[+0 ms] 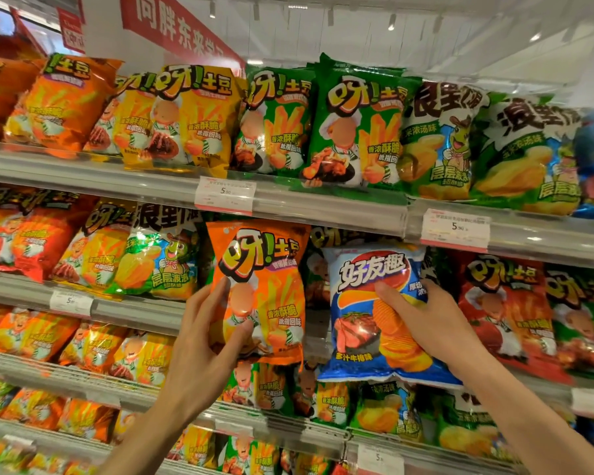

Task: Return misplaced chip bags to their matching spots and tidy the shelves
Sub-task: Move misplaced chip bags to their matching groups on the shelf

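My left hand (204,341) grips an orange chip bag (259,282) by its lower left side, holding it upright in front of the second shelf. My right hand (426,323) grips a blue chip bag (367,323) with ridged chips and steak on it, thumb across its front. Both bags hang side by side in front of a dark gap in the second shelf row (316,269). Orange bags (62,101) of the same kind stand at the top shelf's left end.
The top shelf holds yellow bags (192,118), green bags (354,128) and green-and-white bags (439,142). Red bags (504,303) stand right of my hands, a green-and-white bag (158,255) left. Price tags (224,195) hang on the shelf rails. Lower shelves are packed with mixed bags.
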The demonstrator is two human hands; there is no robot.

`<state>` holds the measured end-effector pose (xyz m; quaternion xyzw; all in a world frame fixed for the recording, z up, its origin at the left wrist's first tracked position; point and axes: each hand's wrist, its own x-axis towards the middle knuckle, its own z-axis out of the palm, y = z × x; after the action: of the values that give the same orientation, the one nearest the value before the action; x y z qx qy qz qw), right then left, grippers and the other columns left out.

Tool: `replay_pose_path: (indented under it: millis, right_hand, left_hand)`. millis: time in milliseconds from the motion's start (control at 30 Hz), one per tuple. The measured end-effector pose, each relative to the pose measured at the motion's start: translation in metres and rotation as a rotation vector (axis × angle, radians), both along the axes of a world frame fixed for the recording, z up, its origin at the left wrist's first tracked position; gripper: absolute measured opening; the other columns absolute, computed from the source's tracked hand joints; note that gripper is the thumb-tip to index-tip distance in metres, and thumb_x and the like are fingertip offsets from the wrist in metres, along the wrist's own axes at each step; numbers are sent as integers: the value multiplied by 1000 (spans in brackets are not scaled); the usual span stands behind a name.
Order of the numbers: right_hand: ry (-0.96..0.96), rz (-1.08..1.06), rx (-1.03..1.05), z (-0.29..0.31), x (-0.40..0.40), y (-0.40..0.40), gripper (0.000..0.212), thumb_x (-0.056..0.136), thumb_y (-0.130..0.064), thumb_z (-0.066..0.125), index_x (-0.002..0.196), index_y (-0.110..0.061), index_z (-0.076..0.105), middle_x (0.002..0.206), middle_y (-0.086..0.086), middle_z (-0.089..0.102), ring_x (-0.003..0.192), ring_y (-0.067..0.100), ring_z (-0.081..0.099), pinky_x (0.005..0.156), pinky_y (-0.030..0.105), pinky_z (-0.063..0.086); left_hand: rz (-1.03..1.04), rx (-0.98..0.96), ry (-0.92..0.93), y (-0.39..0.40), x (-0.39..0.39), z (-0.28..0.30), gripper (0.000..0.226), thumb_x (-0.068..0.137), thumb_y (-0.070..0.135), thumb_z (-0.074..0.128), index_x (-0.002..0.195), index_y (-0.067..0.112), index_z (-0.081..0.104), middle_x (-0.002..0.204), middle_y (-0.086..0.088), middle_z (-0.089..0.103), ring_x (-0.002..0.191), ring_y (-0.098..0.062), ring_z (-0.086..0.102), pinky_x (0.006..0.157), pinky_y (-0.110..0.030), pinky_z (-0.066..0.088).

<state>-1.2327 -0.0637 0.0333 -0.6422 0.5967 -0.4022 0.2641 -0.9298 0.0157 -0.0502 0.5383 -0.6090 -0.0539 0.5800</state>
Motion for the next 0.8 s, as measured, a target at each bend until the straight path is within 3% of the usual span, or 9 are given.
replay_pose_path:
  millis: [100, 200, 333, 400, 467, 567, 633, 700, 800]
  right_hand:
    - [24, -55, 5, 2, -18, 9, 93, 71, -78, 64, 141, -18, 49, 121, -1, 67, 110, 23, 64, 90, 37, 53]
    - [21, -91, 3, 3, -35, 16, 109, 65, -85, 60, 148, -16, 42, 129, -1, 63, 116, 27, 62, 93, 38, 52]
    - [-12, -127, 5, 4, -52, 25, 102, 73, -75, 62, 153, -17, 35, 138, 2, 57, 125, 29, 56, 99, 37, 47]
    - [-18, -146, 27, 2, -59, 26, 108, 66, -80, 61, 152, -19, 36, 135, 4, 61, 119, 28, 60, 101, 44, 50]
    - [-21, -165, 42, 1, -64, 27, 104, 70, -78, 62, 152, -20, 36, 129, 2, 64, 110, 25, 64, 95, 43, 53]
    - [-25, -172, 42, -1, -70, 28, 93, 76, -72, 64, 149, -20, 39, 97, -7, 67, 82, 13, 68, 70, 33, 57]
    - [-14, -168, 22, -1, -70, 30, 84, 80, -66, 65, 145, -20, 41, 88, -14, 60, 75, 4, 61, 61, 25, 49]
    - [-25, -155, 29, -2, -71, 30, 84, 79, -66, 65, 146, -21, 41, 93, -13, 58, 75, 1, 54, 68, 28, 47]
    - [-36, -141, 34, -1, -72, 31, 92, 77, -70, 64, 150, -22, 37, 116, -4, 62, 91, 11, 58, 86, 33, 46]
  left_hand:
    - [-29, -1, -28, -14, -18, 3, 68, 90, 55, 61, 151, 40, 34, 145, 18, 34, 130, 8, 41, 90, -20, 46]
    - [-63, -12, -55, -32, -35, 6, 68, 90, 52, 60, 152, 36, 35, 145, 14, 35, 132, 0, 40, 98, -20, 40]
    - [-76, -24, -101, -58, -52, 12, 66, 95, 44, 63, 153, 35, 32, 147, 11, 34, 135, -5, 39, 104, -27, 39]
    - [-85, -18, -124, -72, -60, 15, 68, 95, 45, 61, 154, 32, 32, 147, 10, 33, 132, 3, 36, 102, -12, 33]
    - [-101, -16, -134, -83, -66, 17, 69, 95, 49, 59, 155, 32, 30, 147, 11, 31, 128, 10, 35, 96, -2, 30]
    - [-98, -19, -161, -99, -74, 15, 68, 95, 51, 55, 155, 35, 27, 151, 8, 28, 128, -4, 42, 97, -19, 43]
    - [-76, -9, -181, -106, -77, 12, 65, 98, 47, 55, 155, 35, 25, 152, 6, 26, 128, -12, 45, 98, -35, 50]
    - [-57, 25, -208, -109, -78, 9, 67, 98, 46, 53, 156, 31, 23, 155, 2, 22, 131, -19, 44, 102, -43, 49]
    - [-41, 103, -260, -109, -70, 3, 70, 97, 51, 50, 157, 32, 18, 158, 1, 17, 124, -28, 54, 96, -44, 54]
